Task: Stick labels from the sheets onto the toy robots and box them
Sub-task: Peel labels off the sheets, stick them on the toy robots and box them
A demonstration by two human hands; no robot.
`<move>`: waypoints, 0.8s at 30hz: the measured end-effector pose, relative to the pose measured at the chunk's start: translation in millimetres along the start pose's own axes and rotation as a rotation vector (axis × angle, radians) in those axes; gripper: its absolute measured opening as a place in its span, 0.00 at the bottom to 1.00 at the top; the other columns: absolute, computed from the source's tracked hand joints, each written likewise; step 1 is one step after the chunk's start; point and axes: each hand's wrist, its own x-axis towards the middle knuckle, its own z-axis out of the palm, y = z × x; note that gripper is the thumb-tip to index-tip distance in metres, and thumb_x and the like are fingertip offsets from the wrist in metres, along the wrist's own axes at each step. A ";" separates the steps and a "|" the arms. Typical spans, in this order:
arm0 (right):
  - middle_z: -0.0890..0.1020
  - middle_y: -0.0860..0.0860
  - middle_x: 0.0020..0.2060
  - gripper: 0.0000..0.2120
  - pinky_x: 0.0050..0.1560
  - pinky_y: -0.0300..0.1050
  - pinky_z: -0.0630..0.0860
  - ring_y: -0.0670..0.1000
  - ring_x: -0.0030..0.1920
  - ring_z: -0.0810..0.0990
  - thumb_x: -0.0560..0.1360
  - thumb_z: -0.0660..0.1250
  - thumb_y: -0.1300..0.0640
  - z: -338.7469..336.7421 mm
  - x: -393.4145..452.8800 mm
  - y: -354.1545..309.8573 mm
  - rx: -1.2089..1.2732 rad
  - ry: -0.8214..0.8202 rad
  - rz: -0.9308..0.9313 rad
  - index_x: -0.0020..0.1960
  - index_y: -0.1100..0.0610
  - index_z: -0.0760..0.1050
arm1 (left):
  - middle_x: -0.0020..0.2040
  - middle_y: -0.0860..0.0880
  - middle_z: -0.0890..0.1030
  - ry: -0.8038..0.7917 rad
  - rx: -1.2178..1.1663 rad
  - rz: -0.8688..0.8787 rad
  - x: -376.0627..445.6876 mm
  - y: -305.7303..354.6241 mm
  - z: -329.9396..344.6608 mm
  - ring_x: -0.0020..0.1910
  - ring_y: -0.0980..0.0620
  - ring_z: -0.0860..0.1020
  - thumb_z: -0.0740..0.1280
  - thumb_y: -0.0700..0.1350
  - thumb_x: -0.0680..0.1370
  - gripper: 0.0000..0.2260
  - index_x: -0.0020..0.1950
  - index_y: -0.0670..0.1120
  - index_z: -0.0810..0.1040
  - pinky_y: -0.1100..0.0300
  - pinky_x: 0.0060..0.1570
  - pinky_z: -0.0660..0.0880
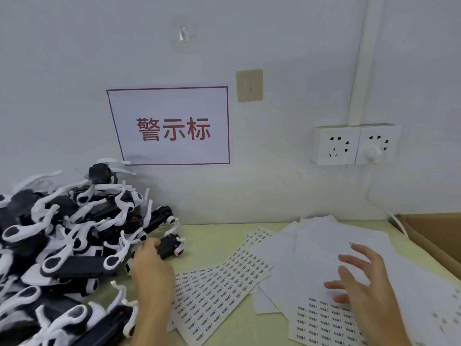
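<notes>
At the lower left of the frame the left hand (pixel 151 267) reached into the edge of a big heap of toy robots (pixel 62 245), its fingers curled around one small black-and-white robot (pixel 171 247) at the heap's right fringe. The right hand (pixel 359 283) hovered at the lower right with fingers spread and straight, holding nothing, over a fan of label sheets (pixel 324 265) on the greenish table (pixel 219 233). One sheet still full of small printed labels (pixel 224 278) lay in the lower middle, between the two hands and partly under the left forearm. A cardboard box (pixel 434 236) sat at the right edge, only its corner showing.

The main risk looked to be tangling: the robots' thin white legs interlocked, so pulling one out could drag its neighbours onto the sheets or off the table. The overlapping sheets could also slide under the open hand, and the forearm might crease or lift labels from the sheet beneath it. The labels were tiny, so one could easily fold on itself or land crooked. A power cord (pixel 389 213) hung from the wall socket (pixel 356 144) near the box and might snag.
</notes>
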 end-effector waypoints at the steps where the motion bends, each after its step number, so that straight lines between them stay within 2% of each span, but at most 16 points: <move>1: 0.81 0.40 0.52 0.24 0.37 0.51 0.79 0.52 0.36 0.87 0.79 0.66 0.61 -0.1 0.5 1.2 -0.009 0.003 0.000 0.55 0.29 0.69 | 0.54 0.41 0.79 0.032 -0.064 -0.020 0.9 -0.3 -1.8 0.55 0.41 0.78 0.60 0.22 0.74 0.20 0.60 0.39 0.77 0.47 0.55 0.75; 3: 0.82 0.40 0.50 0.23 0.37 0.52 0.79 0.52 0.36 0.86 0.80 0.65 0.61 -0.4 1.0 1.2 -0.017 0.008 0.006 0.54 0.29 0.70 | 0.48 0.44 0.79 0.075 -0.160 -0.027 0.6 4.8 -5.5 0.49 0.46 0.79 0.60 0.24 0.75 0.17 0.56 0.41 0.78 0.52 0.49 0.75; 5: 0.82 0.40 0.48 0.23 0.38 0.52 0.79 0.52 0.36 0.86 0.80 0.65 0.61 -0.7 1.9 1.6 -0.017 0.012 -0.001 0.54 0.30 0.70 | 0.45 0.48 0.78 0.128 -0.240 -0.008 0.2 16.9 -10.5 0.42 0.52 0.76 0.63 0.28 0.78 0.12 0.52 0.43 0.78 0.57 0.43 0.71; 7: 0.83 0.41 0.47 0.21 0.38 0.51 0.79 0.52 0.35 0.86 0.80 0.64 0.61 0.2 0.9 -1.2 -0.007 0.005 0.001 0.54 0.32 0.71 | 0.41 0.49 0.80 0.134 -0.361 0.010 2.8 30.8 -16.5 0.41 0.50 0.77 0.65 0.31 0.79 0.10 0.49 0.46 0.77 0.54 0.41 0.73; 9: 0.84 0.46 0.45 0.17 0.38 0.52 0.79 0.53 0.35 0.85 0.81 0.64 0.61 1.7 1.0 -2.2 0.028 -0.007 0.011 0.55 0.36 0.73 | 0.39 0.52 0.83 0.048 -0.479 0.057 3.0 44.9 -22.7 0.43 0.52 0.81 0.66 0.32 0.79 0.12 0.48 0.50 0.76 0.50 0.43 0.77; 10: 0.85 0.49 0.44 0.15 0.38 0.53 0.79 0.53 0.35 0.85 0.81 0.63 0.61 2.3 1.3 -2.4 0.057 -0.020 0.027 0.55 0.39 0.74 | 0.37 0.53 0.84 -0.007 -0.489 0.142 0.9 51.4 -25.1 0.40 0.57 0.81 0.66 0.31 0.78 0.15 0.47 0.52 0.76 0.54 0.42 0.78; 12: 0.86 0.54 0.45 0.12 0.39 0.52 0.78 0.57 0.36 0.86 0.82 0.63 0.60 3.7 4.2 -0.9 0.166 -0.055 0.092 0.56 0.44 0.76 | 0.36 0.57 0.84 -0.121 -0.440 0.376 -10.0 65.8 -26.5 0.37 0.63 0.80 0.65 0.27 0.77 0.20 0.45 0.55 0.74 0.67 0.38 0.74; 14: 0.85 0.59 0.50 0.08 0.42 0.53 0.78 0.61 0.40 0.87 0.82 0.63 0.59 3.9 8.4 0.7 0.356 -0.098 0.204 0.58 0.49 0.77 | 0.36 0.61 0.84 -0.212 -0.387 0.559 -25.1 79.6 -21.7 0.39 0.64 0.81 0.65 0.24 0.76 0.24 0.43 0.57 0.73 0.72 0.40 0.74; 16: 0.81 0.63 0.56 0.10 0.47 0.58 0.79 0.68 0.45 0.86 0.80 0.64 0.55 3.7 12.2 -2.3 0.600 -0.136 0.335 0.61 0.52 0.75 | 0.36 0.61 0.84 -0.303 -0.385 0.678 -39.9 87.5 -10.5 0.41 0.66 0.82 0.64 0.23 0.76 0.24 0.42 0.55 0.74 0.75 0.42 0.75; 19: 0.77 0.66 0.62 0.22 0.52 0.65 0.78 0.75 0.51 0.81 0.74 0.69 0.44 3.5 14.6 -14.7 0.853 -0.222 0.530 0.65 0.48 0.73 | 0.38 0.54 0.83 -0.451 -0.398 0.851 -63.6 98.8 6.9 0.43 0.66 0.82 0.61 0.20 0.74 0.19 0.44 0.43 0.80 0.72 0.45 0.78; 20: 0.76 0.66 0.63 0.24 0.53 0.66 0.78 0.76 0.53 0.81 0.73 0.69 0.40 3.5 15.0 -16.6 0.899 -0.241 0.572 0.66 0.46 0.72 | 0.39 0.52 0.83 -0.486 -0.394 0.913 -70.8 101.8 12.5 0.43 0.66 0.82 0.61 0.21 0.74 0.18 0.45 0.42 0.80 0.71 0.45 0.79; 22: 0.77 0.65 0.63 0.28 0.50 0.64 0.80 0.73 0.54 0.82 0.72 0.68 0.36 2.0 14.4 -15.4 0.971 -0.267 0.593 0.68 0.49 0.73 | 0.42 0.52 0.84 -0.574 -0.349 0.981 -84.8 106.8 21.4 0.44 0.63 0.82 0.61 0.22 0.74 0.20 0.46 0.47 0.80 0.64 0.45 0.81; 24: 0.81 0.62 0.58 0.30 0.41 0.56 0.79 0.65 0.47 0.84 0.73 0.69 0.37 -2.9 14.3 -11.3 1.026 -0.257 0.554 0.66 0.55 0.74 | 0.45 0.53 0.84 -0.674 -0.281 1.012 -96.6 109.6 29.9 0.45 0.57 0.81 0.58 0.21 0.72 0.24 0.47 0.49 0.80 0.56 0.46 0.80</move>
